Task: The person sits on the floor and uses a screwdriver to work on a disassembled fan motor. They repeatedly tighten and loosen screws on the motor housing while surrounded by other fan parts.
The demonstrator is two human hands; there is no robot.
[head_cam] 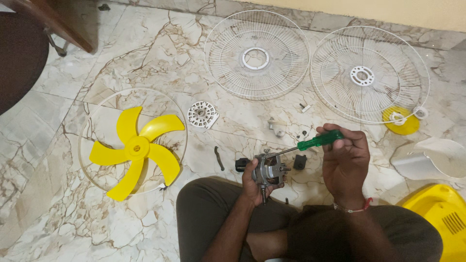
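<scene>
Sitting on the floor (58, 213) with knees up, working on a fan taken apart. Holding the motor (268, 171) just above the knees, left hand (255, 183) closed tight around it. Gripping a green screwdriver (318, 141) in the right hand (343, 162), fingers curled shut on the handle, tip touching the motor's top. Looking like a lot is done already: blade and both grilles off, small bits spread around. Looking like the motor is still being worked on. Lying a bit farther left, the yellow blade (136, 149) inside a thin ring. Resting farthest away, near the wall, 2 white grilles (256, 54) side by side.
</scene>
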